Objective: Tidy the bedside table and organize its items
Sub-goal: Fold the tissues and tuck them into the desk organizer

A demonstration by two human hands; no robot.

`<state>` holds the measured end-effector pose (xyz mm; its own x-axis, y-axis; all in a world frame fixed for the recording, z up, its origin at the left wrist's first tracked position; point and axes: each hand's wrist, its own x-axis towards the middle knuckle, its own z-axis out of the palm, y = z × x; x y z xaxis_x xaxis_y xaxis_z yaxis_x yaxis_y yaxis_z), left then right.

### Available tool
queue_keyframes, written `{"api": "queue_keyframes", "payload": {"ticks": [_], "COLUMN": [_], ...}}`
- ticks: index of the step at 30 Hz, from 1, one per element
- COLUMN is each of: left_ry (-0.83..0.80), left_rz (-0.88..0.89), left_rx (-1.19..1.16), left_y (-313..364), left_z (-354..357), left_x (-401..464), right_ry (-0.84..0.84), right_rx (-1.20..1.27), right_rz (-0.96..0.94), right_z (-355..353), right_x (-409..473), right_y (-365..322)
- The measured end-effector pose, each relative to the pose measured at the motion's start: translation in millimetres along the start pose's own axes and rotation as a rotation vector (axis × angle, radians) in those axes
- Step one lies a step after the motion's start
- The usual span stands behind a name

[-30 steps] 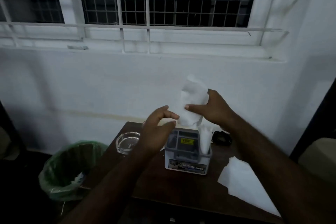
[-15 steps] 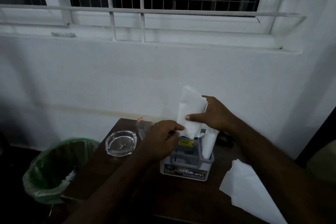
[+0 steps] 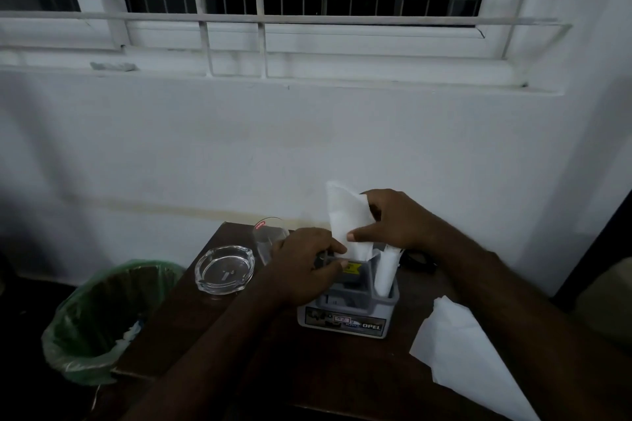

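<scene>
A grey plastic organizer box (image 3: 349, 314) marked OPEL stands on the dark wooden bedside table (image 3: 212, 328). My right hand (image 3: 396, 222) pinches a folded white paper (image 3: 345, 215) upright, its lower end inside the box's back compartment. My left hand (image 3: 304, 267) grips the box's back left rim and touches the paper's lower edge. Another rolled white paper (image 3: 386, 270) stands in the box's right compartment. A loose white sheet (image 3: 468, 355) lies on the table at the right, partly under my right forearm.
A glass ashtray (image 3: 224, 268) sits left of the box, a clear drinking glass (image 3: 270, 237) behind it. A dark object (image 3: 419, 260) lies behind the box by the wall. A bin with a green liner (image 3: 102, 314) stands on the floor at the left.
My right hand has lowered the folded paper toward the box. My left hand came down from mid-air onto the box's rim. The view has tilted downward.
</scene>
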<state>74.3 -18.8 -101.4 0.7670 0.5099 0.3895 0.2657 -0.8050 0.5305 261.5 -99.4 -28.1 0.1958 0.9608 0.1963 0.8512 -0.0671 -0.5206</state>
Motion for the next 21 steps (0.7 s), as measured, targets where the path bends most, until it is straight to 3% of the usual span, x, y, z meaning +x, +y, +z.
{"api": "queue_keyframes", "payload": {"ticks": [4, 8, 14, 21], "left_ry": [0.047, 0.053, 0.083, 0.094], "left_rz": [0.009, 0.010, 0.047, 0.003], "left_rx": [0.029, -0.075, -0.174, -0.057], "left_y": [0, 2, 7, 2], "left_z": [-1, 1, -8, -5], "left_x": [-3, -2, -6, -6], "right_ry": [0.093, 0.001, 0.048, -0.082], "right_rx": [0.084, -0.006, 0.173, 0.003], "right_rz": [-0.044, -0.026, -0.015, 0.023], "right_z": [-5, 6, -1, 7], "right_x": [0, -1, 1, 1], "right_y": [-6, -4, -4, 0]}}
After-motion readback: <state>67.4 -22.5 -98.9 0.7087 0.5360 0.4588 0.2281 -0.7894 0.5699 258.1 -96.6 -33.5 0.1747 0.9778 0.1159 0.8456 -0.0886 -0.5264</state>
